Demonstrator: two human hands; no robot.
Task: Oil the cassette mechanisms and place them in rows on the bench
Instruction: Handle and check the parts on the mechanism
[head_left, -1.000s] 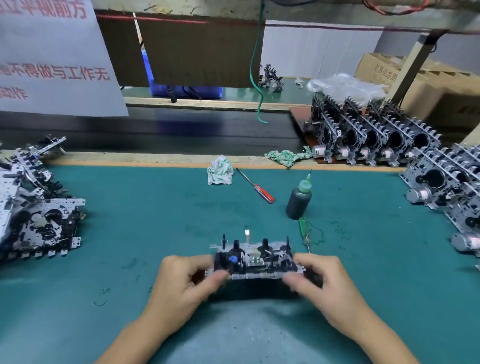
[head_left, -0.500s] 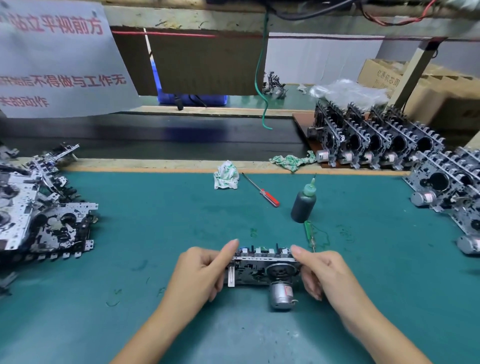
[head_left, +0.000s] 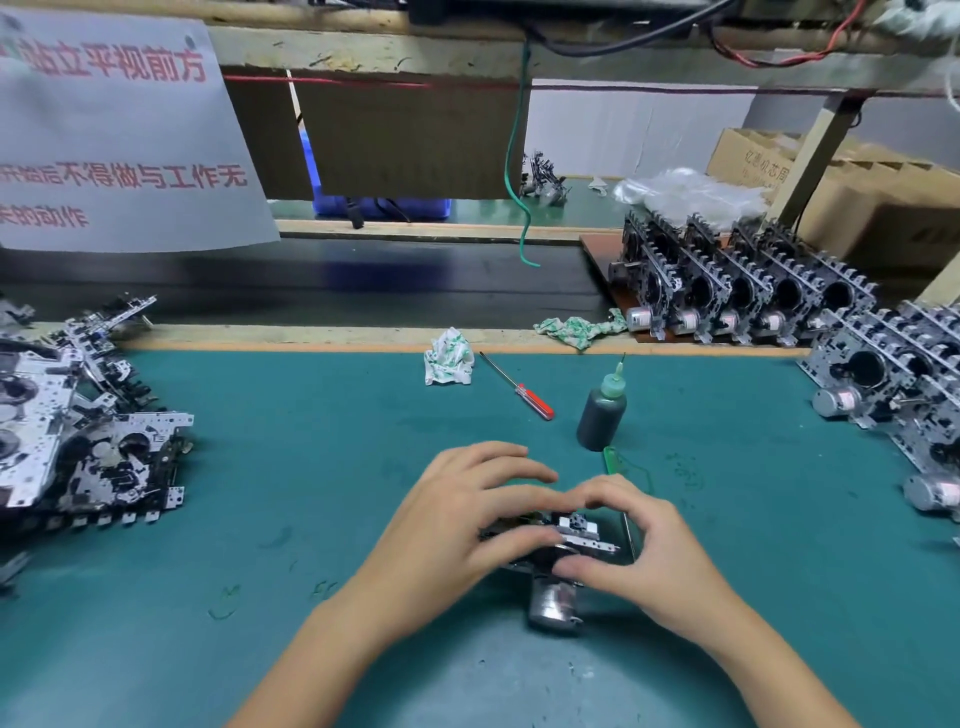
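At lower centre of the frame, the left hand (head_left: 457, 525) and right hand (head_left: 644, 545) are gripping a cassette mechanism (head_left: 558, 545) with curled fingers, just over the green surface (head_left: 311, 467). Beyond it an oil bottle (head_left: 601, 410) is standing; rows of mechanisms (head_left: 737, 291) are sitting at upper right.

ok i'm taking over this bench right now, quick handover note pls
Left hand and right hand both grip one cassette mechanism low over the green mat, its motor toward you.
Oil bottle stands just beyond, untouched.
Done: rows of mechanisms stand at the right.
Left: the pile of mechanisms on the left. Whether the held one is oiled can't be told.
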